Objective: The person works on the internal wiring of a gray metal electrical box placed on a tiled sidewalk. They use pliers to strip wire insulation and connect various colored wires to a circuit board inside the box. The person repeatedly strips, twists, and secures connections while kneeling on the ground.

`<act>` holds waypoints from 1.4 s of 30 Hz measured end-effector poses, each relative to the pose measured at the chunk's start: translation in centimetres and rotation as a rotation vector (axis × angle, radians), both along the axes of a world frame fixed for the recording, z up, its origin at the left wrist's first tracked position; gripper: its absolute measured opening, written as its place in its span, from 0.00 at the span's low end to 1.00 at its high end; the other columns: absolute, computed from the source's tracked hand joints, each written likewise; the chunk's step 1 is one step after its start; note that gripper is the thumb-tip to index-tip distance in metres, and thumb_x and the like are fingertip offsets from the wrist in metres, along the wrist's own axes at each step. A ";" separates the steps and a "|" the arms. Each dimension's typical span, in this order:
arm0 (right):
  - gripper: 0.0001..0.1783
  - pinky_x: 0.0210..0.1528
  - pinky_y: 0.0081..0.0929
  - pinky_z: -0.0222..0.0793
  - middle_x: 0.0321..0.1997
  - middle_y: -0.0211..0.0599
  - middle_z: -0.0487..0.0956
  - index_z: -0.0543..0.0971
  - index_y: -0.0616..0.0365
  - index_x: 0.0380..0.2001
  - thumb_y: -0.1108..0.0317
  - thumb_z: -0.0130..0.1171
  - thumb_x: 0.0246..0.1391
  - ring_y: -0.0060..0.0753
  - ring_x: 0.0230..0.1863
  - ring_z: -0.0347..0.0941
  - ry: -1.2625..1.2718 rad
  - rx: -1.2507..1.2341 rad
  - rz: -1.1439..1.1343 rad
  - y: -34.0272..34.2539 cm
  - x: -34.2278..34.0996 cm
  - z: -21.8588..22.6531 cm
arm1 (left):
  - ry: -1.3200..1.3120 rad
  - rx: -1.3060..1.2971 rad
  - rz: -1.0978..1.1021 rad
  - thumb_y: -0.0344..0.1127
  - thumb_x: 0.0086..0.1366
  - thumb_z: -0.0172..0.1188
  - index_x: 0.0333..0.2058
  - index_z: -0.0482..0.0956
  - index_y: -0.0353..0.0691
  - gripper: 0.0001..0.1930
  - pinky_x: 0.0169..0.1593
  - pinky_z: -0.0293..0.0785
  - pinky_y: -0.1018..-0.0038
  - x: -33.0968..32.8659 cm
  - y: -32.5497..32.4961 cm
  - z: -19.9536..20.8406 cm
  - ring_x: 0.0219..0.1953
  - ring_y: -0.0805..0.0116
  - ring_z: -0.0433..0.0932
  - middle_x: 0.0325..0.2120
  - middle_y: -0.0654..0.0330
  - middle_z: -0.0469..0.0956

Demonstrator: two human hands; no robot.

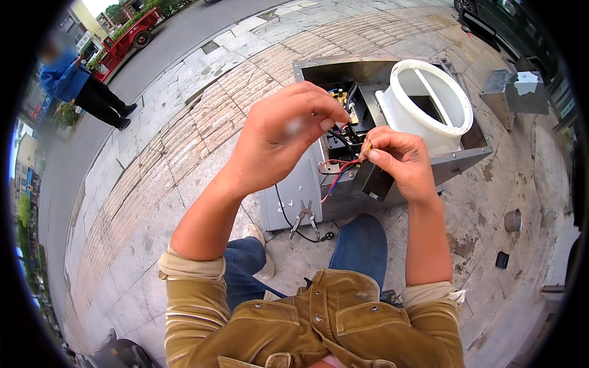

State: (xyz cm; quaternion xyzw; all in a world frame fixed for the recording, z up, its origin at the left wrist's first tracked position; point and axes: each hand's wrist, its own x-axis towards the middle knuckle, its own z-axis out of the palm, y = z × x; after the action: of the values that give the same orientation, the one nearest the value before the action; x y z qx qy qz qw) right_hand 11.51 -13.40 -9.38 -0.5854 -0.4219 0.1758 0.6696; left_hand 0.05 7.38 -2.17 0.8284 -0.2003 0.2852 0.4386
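Pinching thin red and blue wires at the metal housing's near edge: right hand, fingers narrowed on them. Left hand: fingers nearly together, grip indiscernible. Wires: presumably light, limp, breakable if tugged; best held by the insulation.

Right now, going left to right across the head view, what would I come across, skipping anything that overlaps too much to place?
A person in a blue top → the left hand → the right hand → a round metal cup on the paving.
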 end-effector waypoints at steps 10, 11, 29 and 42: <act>0.06 0.36 0.18 0.65 0.30 0.26 0.75 0.82 0.66 0.31 0.73 0.66 0.52 0.15 0.33 0.69 0.116 0.024 0.040 0.0 -0.4 0.1 | 0.146 0.351 0.090 0.19 0.59 0.57 0.35 0.76 0.38 0.07 0.37 0.74 0.70 0.7 -3.8 0.6 0.35 0.58 0.77 0.32 0.57 0.76; 0.06 0.36 0.17 0.65 0.30 0.25 0.75 0.82 0.66 0.31 0.73 0.66 0.52 0.15 0.32 0.69 0.126 0.036 0.047 0.1 -0.4 0.0 | 0.151 0.394 0.095 0.19 0.58 0.57 0.35 0.76 0.38 0.07 0.37 0.74 0.69 0.7 -3.9 0.8 0.34 0.58 0.77 0.31 0.57 0.76; 0.08 0.38 0.16 0.72 0.32 0.32 0.82 0.82 0.66 0.36 0.71 0.64 0.56 0.17 0.33 0.76 0.261 0.357 -0.244 1.9 -1.1 1.2 | 0.246 0.015 0.303 0.49 0.63 0.62 0.52 0.71 0.38 0.26 0.47 0.72 0.70 -0.7 -6.6 -1.6 0.44 0.66 0.76 0.45 0.56 0.77; 0.10 0.58 0.26 0.69 0.54 0.51 0.77 0.82 0.66 0.41 0.76 0.63 0.54 0.33 0.55 0.74 0.307 0.423 -0.268 3.4 -0.5 0.8 | 0.853 -0.804 0.010 0.43 0.58 0.66 0.38 0.82 0.48 0.12 0.41 0.64 0.74 3.4 -3.6 -1.2 0.39 0.77 0.72 0.35 0.70 0.78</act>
State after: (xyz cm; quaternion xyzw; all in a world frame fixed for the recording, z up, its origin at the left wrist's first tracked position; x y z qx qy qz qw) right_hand 11.04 -9.97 -8.53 -0.4500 -0.2620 0.0805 0.8499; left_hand 3.41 3.81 -3.39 0.6393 0.1218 -0.0176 0.7590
